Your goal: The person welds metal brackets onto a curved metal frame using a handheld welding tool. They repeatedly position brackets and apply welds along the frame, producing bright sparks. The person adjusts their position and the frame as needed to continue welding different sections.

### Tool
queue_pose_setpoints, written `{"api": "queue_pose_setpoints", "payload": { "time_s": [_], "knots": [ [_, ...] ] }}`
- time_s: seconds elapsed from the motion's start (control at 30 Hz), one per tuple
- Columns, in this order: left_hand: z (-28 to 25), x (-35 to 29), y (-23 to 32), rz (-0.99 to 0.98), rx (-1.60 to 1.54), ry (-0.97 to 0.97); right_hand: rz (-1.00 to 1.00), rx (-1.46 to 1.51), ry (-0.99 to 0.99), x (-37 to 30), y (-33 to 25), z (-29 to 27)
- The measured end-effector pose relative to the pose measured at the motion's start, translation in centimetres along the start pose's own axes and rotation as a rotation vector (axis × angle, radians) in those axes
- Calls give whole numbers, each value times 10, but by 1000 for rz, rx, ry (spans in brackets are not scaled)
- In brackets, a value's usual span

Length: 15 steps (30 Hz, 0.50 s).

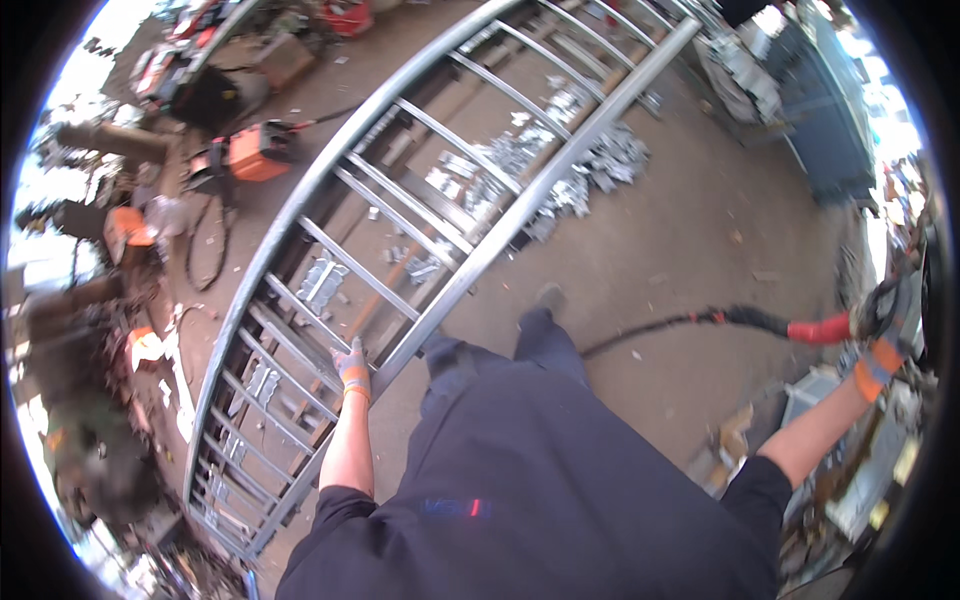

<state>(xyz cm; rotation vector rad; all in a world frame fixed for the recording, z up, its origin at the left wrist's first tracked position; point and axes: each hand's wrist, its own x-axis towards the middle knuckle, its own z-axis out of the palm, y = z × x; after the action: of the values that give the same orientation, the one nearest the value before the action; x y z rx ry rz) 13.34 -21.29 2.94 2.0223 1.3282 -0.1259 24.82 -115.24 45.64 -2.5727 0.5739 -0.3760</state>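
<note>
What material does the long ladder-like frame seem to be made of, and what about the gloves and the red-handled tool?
The frame looks like bare steel tube: grey, dull sheen, square rails and thin crossbars. The glove on the left hand seems knitted grey fabric with an orange cuff; the right hand wears the same kind. The tool handle appears to be red plastic or rubber, joined to a black rubber-like cable.

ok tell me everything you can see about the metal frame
The frame is a long ladder-like grille of bare grey metal: two long rails joined by many thin crossbars, some in pairs. It lies flat over the dirt floor, running from lower left to upper right, bowed by the lens. Small shiny metal pieces lie under and beside it. The gloved left hand rests on it by the near rail.
</note>
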Motion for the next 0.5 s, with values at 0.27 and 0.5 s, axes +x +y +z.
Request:
{"api": "queue_pose_setpoints", "payload": {
  "time_s": [0.27,0.5],
  "knots": [
    [43,-44,112,16,-140,298,-108,635,-212,13,-28,183],
    [135,-40,280,204,-680,-96,-227,908,-328,3,-92,267]
  ]
}}
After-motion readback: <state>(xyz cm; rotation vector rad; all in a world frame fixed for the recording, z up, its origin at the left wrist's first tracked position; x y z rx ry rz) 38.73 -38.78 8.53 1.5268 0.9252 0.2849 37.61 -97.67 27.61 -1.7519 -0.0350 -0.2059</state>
